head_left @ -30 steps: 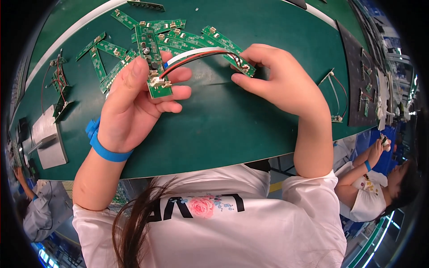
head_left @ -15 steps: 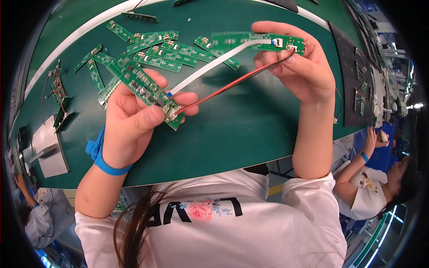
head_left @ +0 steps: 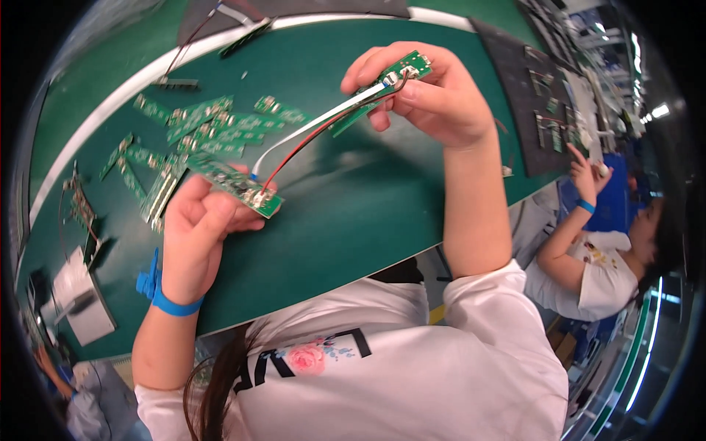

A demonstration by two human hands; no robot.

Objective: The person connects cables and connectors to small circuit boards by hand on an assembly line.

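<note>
Above the table, my left hand (head_left: 198,228) grips a long green circuit board (head_left: 228,182), thumb on its near side. My right hand (head_left: 434,92) pinches a second narrow green circuit board (head_left: 406,67) between thumb and fingers, held higher and tilted. A white flat ribbon cable (head_left: 312,122) with blue ends joins the two boards. Beside it runs a red and black wire pair (head_left: 301,147), plugged in near the end of each board. Both cables bow slightly between my hands. My fingers hide part of each board.
Several loose green circuit boards (head_left: 202,121) lie piled on the green table (head_left: 353,213) beyond my left hand. Wired boards (head_left: 82,209) and a pale metal plate (head_left: 81,301) are at the left. Boards rest on a black mat (head_left: 507,95) at right, near a co-worker (head_left: 588,250).
My right hand has moved left and turned its board to a steeper slant. The two boards are closer together, and the cables sag more. My head view has shifted.
</note>
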